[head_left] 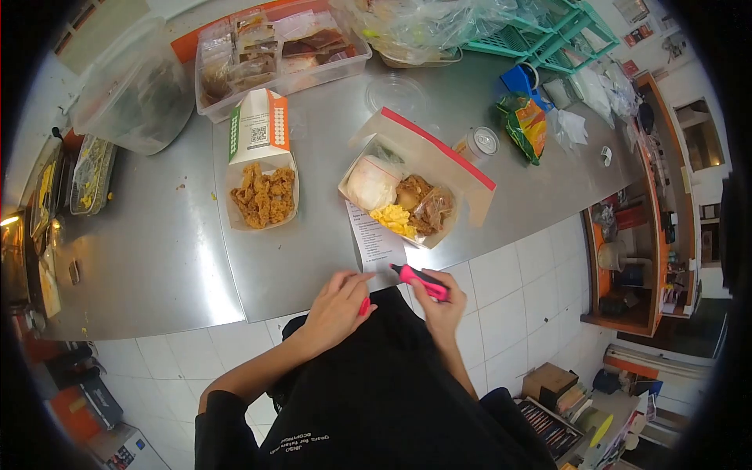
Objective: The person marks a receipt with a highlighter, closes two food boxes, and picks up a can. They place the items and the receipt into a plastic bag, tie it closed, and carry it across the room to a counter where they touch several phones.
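A pink and black highlighter (424, 284) is gripped in my right hand (445, 312), its dark tip pointing left over a printed paper slip (377, 239). My left hand (330, 312) is closed around the highlighter's pink cap (364, 306), with the fingers near the slip's lower end. The slip's top runs under an open meal box (462, 174) with a red-edged lid. Inside that box are a wrapped white portion (374, 183), yellow scrambled egg (393, 220) and brown pieces of food, partly in clear plastic. To the left, an open carton (258, 129) holds fried chicken (264, 196).
Along the table's back stand a tub of sauce packets (278, 59), a large clear container (133, 90) and green crates (540, 35). A can (479, 144) and a green-yellow packet (523, 129) lie right of the meal box. An orange shelf unit (646, 235) stands at the right.
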`<state>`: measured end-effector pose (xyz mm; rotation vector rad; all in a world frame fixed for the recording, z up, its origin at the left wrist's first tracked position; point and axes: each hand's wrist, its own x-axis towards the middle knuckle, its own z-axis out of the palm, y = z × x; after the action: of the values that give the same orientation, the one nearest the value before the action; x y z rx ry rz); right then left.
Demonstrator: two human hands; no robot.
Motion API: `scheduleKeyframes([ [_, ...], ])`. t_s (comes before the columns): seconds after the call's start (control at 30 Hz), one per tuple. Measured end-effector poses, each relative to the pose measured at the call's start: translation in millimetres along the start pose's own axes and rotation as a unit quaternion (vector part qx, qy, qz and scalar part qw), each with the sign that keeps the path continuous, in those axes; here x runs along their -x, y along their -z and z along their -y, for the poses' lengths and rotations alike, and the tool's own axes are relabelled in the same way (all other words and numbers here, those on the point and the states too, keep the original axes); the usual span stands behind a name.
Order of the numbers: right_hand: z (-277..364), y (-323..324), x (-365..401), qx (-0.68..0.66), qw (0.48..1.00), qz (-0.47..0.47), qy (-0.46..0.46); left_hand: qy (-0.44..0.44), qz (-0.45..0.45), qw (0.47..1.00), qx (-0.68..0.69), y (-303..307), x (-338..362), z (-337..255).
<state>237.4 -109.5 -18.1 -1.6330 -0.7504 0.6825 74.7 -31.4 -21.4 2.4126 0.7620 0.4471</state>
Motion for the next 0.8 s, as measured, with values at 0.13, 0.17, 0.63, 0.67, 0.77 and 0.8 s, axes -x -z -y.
scheduleKeyframes([
  [0.13,-0.8,-24.3,-0.9,0.074,0.997,-0.007,0.008,0.008,0.062,0.993,-0.1,-16.4,4.6,1.3],
  [0.17,-1.3,-26.6,-2.6,0.092,0.996,0.009,0.004,0.005,0.061,0.992,-0.109,-17.8,6.6,2.3],
  [0.63,-18.3,-24.7,-7.8,0.108,0.994,-0.023,0.005,0.0,0.069,0.989,-0.129,-20.8,11.5,-1.4],
  [0.67,-16.3,-26.9,-7.6,0.113,0.993,-0.013,0.003,0.0,0.071,0.989,-0.13,-20.9,10.7,-1.3],
  [0.77,-15.3,-38.1,-6.8,0.113,0.993,0.015,0.016,-0.001,0.069,0.989,-0.132,-21.1,9.4,-1.2],
  [0.8,-15.0,-38.5,-7.4,0.119,0.993,0.018,0.013,-0.002,0.068,0.989,-0.133,-21.1,9.5,-1.1],
])
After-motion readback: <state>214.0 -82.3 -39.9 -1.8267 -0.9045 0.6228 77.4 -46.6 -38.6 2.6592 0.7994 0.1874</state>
